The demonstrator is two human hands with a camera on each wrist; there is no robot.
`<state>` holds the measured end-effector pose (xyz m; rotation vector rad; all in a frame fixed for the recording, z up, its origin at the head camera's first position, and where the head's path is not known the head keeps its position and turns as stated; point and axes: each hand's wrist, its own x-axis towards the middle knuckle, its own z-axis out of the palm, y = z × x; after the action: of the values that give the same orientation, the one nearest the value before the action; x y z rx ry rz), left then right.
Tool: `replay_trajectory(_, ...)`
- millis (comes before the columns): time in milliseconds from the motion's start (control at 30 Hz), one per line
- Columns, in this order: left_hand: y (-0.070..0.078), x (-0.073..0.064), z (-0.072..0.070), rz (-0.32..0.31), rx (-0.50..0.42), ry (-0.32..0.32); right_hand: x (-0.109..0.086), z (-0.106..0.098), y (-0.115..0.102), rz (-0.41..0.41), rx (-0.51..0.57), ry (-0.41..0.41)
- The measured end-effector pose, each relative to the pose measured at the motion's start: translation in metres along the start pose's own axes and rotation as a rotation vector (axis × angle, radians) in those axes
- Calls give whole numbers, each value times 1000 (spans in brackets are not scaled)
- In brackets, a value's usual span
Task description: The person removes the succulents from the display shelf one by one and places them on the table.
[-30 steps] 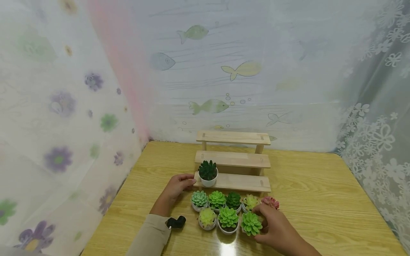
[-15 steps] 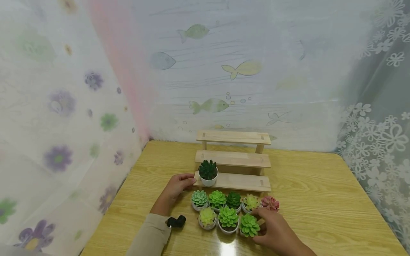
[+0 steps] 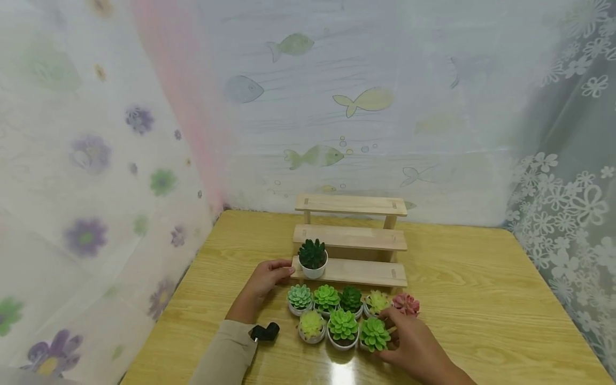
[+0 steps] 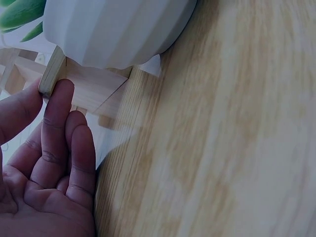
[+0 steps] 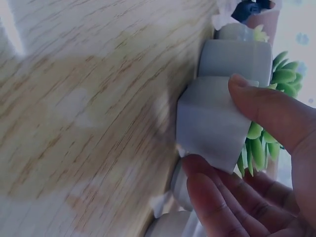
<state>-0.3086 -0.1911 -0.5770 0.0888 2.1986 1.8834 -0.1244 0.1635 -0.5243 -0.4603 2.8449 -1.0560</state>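
Observation:
My left hand [image 3: 262,282] pinches the left end of the lowest board of a three-step wooden plant stand [image 3: 363,271]; the left wrist view shows thumb and forefinger on the board's end [image 4: 52,74]. On that board, beside the hand, stands a dark green succulent [image 3: 313,258] in a white pot. My right hand [image 3: 417,342] holds a bright green potted succulent [image 3: 375,333] at the right of the front row. In the right wrist view, the thumb and fingers are on opposite sides of its white pot [image 5: 212,126], which stands close beside another pot [image 5: 234,58].
Before the stand are more potted succulents: pale green [image 3: 300,297], bright green [image 3: 326,298], dark green [image 3: 351,300], yellowish [image 3: 377,302] and red [image 3: 406,304]. In front sit a yellow one [image 3: 311,326] and a green one [image 3: 343,329]. A patterned curtain [image 3: 337,128] hangs behind the table [image 3: 481,299].
My right hand has shifted the bright green succulent slightly left, closer to its neighbour in the front row. My left hand has stayed on the stand.

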Motion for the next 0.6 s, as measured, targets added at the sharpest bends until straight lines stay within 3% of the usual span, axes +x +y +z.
replay_trajectory(367,-3,1,0,-2,-8,1,-6,0,-6,25,-161,89)
replay_trajectory(600,1,-2,1,10,-6,7,-8,-8,-11,41,-179,91)
